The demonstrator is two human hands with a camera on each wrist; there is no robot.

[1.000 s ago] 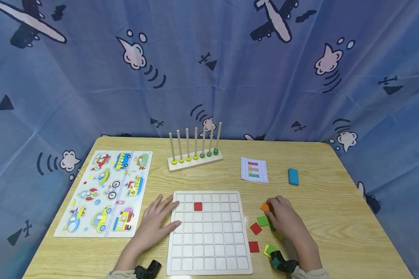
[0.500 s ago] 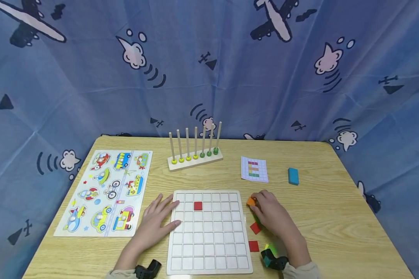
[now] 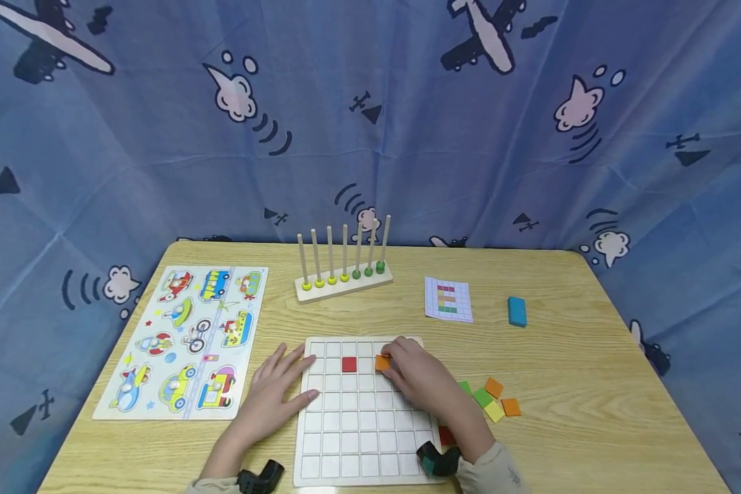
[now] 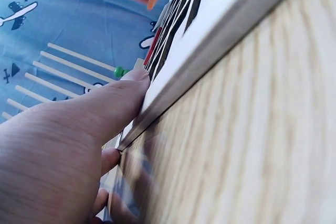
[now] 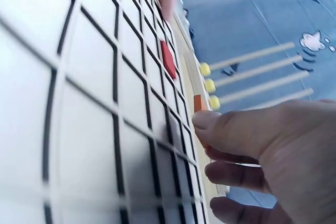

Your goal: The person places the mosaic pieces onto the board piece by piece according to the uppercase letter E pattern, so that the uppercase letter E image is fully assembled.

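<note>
Left hand (image 3: 276,391): fingers spread, touching left edge of white grid board (image 3: 350,421)
Right hand (image 3: 421,377): pinches orange square tile (image 3: 381,363) over board
Red tile (image 3: 348,364): in one cell

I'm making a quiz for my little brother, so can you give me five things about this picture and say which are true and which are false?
1. The right hand pinches an orange tile. True.
2. A red tile lies on the grid board. True.
3. The left hand holds the red tile. False: its thumb rests on the left edge of the grid board.
4. The blue block sits on the grid board. False: it is on the table, right of the small pattern card.
5. The peg rack has yellow beads and green beads. True.
</note>
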